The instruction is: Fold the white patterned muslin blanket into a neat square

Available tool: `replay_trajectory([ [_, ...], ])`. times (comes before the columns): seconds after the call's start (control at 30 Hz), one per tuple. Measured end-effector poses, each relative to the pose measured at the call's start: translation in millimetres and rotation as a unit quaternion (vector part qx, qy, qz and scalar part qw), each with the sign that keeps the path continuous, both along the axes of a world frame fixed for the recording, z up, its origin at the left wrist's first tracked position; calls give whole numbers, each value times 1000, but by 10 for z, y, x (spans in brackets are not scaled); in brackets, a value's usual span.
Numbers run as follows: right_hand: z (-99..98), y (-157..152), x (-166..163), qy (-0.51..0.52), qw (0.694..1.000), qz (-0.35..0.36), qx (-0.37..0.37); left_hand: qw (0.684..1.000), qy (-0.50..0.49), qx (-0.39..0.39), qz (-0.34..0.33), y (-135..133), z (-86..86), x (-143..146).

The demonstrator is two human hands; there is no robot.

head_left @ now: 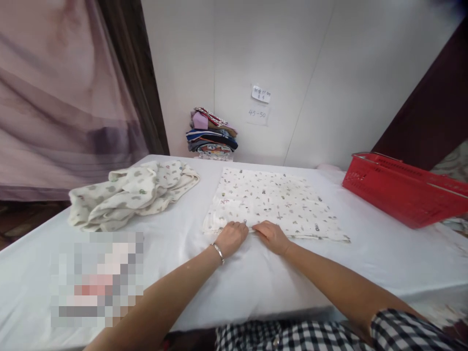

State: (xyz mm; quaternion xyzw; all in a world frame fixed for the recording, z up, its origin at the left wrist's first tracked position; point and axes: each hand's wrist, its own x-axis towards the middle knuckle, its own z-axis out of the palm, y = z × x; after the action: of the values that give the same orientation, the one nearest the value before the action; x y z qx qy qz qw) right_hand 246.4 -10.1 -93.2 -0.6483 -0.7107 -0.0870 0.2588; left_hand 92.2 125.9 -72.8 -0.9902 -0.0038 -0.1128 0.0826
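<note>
A white cloth with small printed figures (270,200) lies spread in a folded, layered rectangle on the table. At its near edge, left of the middle, my left hand (231,239) has its fingers curled over the fabric; a silver bracelet circles that wrist. Close beside it, my right hand (271,236) pinches the same edge with thumb and fingers. Both hands are closed on the cloth, nearly touching each other. The fingertips are partly hidden by the hands.
On the left lies a crumpled cream cloth with grey patches (135,195). A red plastic basket (398,190) stands at the right. Folded clothes (212,134) are stacked by the wall, near paper notes (261,94). A blurred-out patch covers something at the front left of the white-covered table (171,253).
</note>
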Motion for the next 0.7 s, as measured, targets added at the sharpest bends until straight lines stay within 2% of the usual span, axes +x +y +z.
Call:
replay_trajectory([
  [0.2,-7,3,-29,21,1000,-6,-12,994,-16,-96,40,12,-50,-35],
  [0.37,7,19,-50,28,1000,0,-14,987,-56,-144,48,37,-86,-89],
  [0.57,36,39,-74,34,999,6,-8,978,-157,-136,14,147,-222,-128],
  [0.7,31,51,-67,23,1000,1,-7,977,-170,-127,13,180,-229,-93],
])
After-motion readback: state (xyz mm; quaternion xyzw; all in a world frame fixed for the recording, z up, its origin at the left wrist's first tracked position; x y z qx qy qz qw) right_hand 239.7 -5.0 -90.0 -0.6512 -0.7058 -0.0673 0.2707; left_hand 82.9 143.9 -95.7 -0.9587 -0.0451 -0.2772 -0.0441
